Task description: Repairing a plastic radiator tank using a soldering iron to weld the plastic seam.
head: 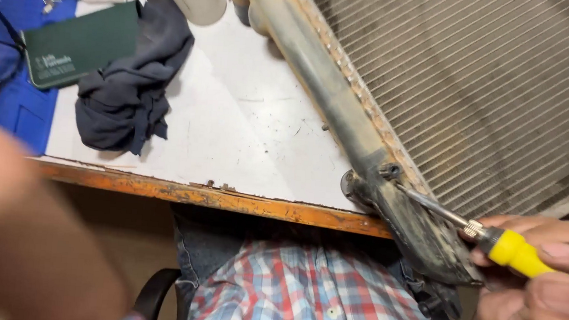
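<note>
Radiator [497,82] fills the upper right of your view, its finned face tilted across the white counter [246,129] and its dirty side tank [332,89] running down to the counter's orange front edge, where its lower corner overhangs your lap. Counter surface left of the radiator carries a crumpled dark cloth [130,85], with a dark green case [78,42] touching the cloth on its left. Your left arm [18,226] is a blur at lower left; you cannot tell the state of its fingers. Your right hand [547,293] has its fingers clenched around the yellow handle of a screwdriver [516,252]. The metal shaft points up and left, its tip at a bolt [390,170] on the tank's lower end.
</note>
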